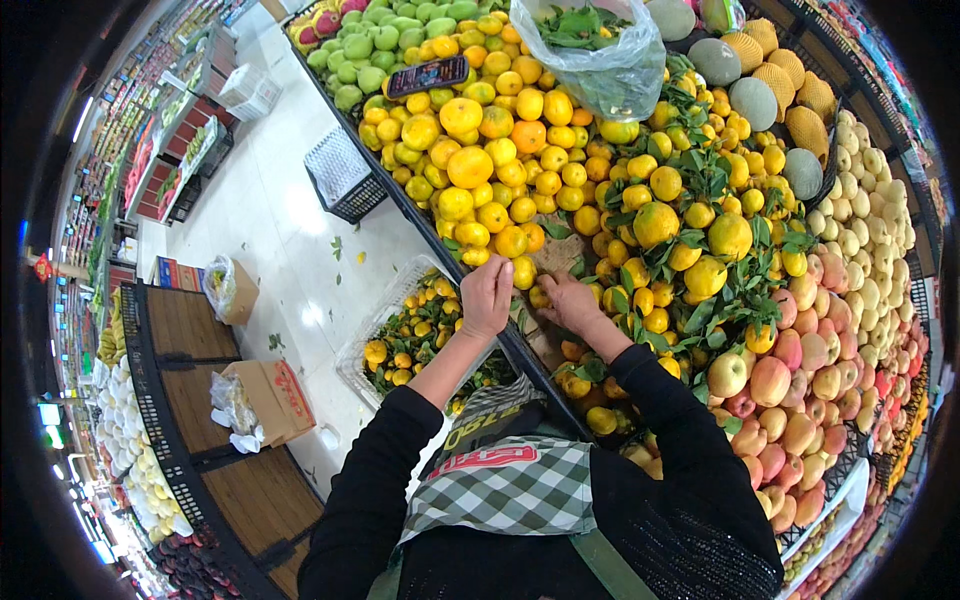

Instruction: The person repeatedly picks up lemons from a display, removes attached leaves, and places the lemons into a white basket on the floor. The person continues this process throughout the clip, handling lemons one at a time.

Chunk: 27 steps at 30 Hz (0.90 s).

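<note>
My left hand (487,296) is curled with its fingertips tucked in, at the edge of the fruit stand beside a loose yellow mandarin (523,272). Whether anything small sits inside those fingers is hidden. With bent fingers, my right hand (571,301) grips a small mandarin (538,297) just above the cardboard lining (561,253). Leafless mandarins (470,166) are heaped beyond my left hand. To the right of my right hand lie mandarins with stems and green leaves (655,223).
A clear plastic bag (600,67) holding leaves rests on the heap, and a phone (427,76) lies on the fruit. Below the stand's black edge (420,217) is a clear crate (356,352) of leafy mandarins. Apples (771,381) border the right side. A black basket (346,191) and cardboard box (262,401) stand left.
</note>
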### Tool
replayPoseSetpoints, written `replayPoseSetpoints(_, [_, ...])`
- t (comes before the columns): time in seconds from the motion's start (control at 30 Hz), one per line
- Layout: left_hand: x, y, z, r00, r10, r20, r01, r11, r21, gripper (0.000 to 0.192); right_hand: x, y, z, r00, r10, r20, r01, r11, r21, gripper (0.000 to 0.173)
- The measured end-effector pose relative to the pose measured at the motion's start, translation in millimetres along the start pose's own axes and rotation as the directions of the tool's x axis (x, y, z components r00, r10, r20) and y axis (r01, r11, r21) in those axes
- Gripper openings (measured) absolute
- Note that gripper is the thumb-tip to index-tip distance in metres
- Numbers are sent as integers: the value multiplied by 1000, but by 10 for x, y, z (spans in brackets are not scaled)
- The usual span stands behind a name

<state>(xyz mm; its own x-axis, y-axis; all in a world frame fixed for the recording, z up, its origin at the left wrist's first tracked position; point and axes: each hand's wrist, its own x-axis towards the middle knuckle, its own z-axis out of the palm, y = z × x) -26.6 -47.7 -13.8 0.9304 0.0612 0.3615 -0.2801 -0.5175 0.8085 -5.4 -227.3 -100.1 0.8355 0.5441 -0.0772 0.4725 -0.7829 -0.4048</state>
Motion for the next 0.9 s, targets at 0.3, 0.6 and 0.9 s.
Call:
replayPoseSetpoints(0.3, [51, 49, 37, 996, 87, 17, -88, 983, 159, 17, 116, 207, -149, 935, 339, 101, -303, 619, 725, 65])
replayPoseSetpoints(0.6, [83, 84, 48, 982, -47, 185, -20, 938, 346, 18, 219, 153, -462, 860, 202, 469, -346, -444, 826, 40])
replayPoseSetpoints(0.9, [92, 113, 62, 988, -32, 148, -19, 945, 328, 20, 927, 83, -273, 916, 374, 144, -139, -40, 989, 51])
